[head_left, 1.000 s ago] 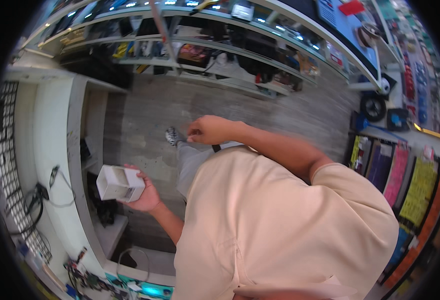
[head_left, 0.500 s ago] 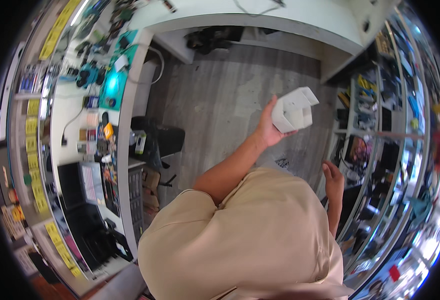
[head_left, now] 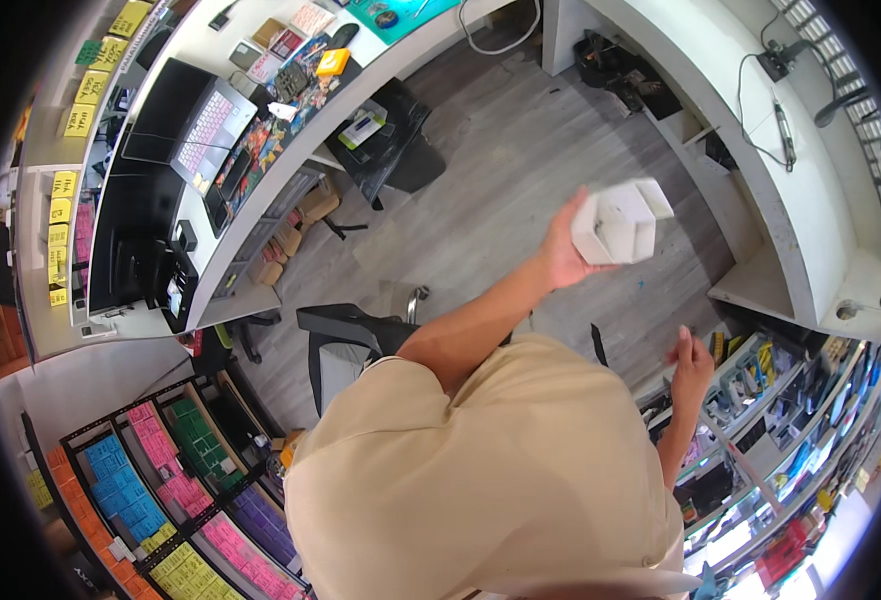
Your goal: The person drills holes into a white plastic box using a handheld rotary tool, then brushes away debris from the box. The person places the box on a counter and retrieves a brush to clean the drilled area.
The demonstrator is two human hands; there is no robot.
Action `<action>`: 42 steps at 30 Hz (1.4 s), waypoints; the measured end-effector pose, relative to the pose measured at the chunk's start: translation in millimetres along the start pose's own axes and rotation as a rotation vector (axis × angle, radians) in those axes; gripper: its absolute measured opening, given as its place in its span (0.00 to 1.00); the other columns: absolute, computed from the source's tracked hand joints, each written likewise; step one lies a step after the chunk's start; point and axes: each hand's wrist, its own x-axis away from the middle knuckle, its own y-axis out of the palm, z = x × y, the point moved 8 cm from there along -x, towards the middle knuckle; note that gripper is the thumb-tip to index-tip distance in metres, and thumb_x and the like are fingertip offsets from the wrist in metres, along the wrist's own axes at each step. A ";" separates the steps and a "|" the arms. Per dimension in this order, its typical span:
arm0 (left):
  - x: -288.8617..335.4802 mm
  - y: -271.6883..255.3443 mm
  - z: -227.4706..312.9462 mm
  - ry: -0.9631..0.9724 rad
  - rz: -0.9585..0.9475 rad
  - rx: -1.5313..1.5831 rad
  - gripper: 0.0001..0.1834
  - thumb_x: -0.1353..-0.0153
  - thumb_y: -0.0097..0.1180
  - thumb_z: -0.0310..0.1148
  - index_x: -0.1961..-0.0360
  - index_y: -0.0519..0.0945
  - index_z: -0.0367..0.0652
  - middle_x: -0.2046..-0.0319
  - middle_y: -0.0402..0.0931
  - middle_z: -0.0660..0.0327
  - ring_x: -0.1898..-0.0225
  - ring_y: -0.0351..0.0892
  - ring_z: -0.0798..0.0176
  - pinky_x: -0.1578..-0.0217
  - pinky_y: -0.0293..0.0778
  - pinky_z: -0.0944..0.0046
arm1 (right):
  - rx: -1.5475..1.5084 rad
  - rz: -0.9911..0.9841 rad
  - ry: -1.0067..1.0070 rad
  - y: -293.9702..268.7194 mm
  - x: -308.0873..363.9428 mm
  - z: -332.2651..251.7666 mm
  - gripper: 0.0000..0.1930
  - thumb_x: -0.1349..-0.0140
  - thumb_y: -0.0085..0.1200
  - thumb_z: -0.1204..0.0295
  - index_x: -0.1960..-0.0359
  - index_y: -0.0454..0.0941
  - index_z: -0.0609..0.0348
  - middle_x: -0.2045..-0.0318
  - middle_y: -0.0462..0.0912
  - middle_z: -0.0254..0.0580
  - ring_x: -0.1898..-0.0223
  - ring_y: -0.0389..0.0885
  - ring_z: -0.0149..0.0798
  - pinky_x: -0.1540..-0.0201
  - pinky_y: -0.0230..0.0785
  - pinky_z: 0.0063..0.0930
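Note:
My left hand (head_left: pixel 568 250) is closed round the left side of a small white box (head_left: pixel 616 240), held out over the floor in front of me. The box's top stands open with a flap sticking out at the right; its inside looks white. Off to the right, my right hand (head_left: pixel 694 365) hangs by the shelves with its fingers loosely bent and a little apart. It holds nothing that I can see.
On the left, a bench carries a laptop (head_left: pixel 206 140), an orange-yellow box (head_left: pixel 333 62) and a teal mat (head_left: pixel 386 18). A dark chair (head_left: pixel 346 335) stands close on my left. Racks of coloured boxes (head_left: pixel 126 485) are at lower left, cluttered shelves (head_left: pixel 761 440) at right.
My view has swung to the right, bringing the coloured rack and the chair into sight. The white box stays in my left hand; my right hand still hangs at my side.

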 end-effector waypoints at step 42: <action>-111.9 258.1 -318.2 -0.837 -0.736 -0.187 0.51 0.30 0.61 0.64 0.15 0.58 0.52 0.17 0.55 0.49 0.24 0.66 0.39 0.40 0.79 0.44 | -0.065 1.693 0.636 -315.0 440.3 179.9 0.14 0.22 0.63 0.64 0.60 0.88 0.65 0.72 0.87 0.36 0.69 0.81 0.24 0.63 0.75 0.26</action>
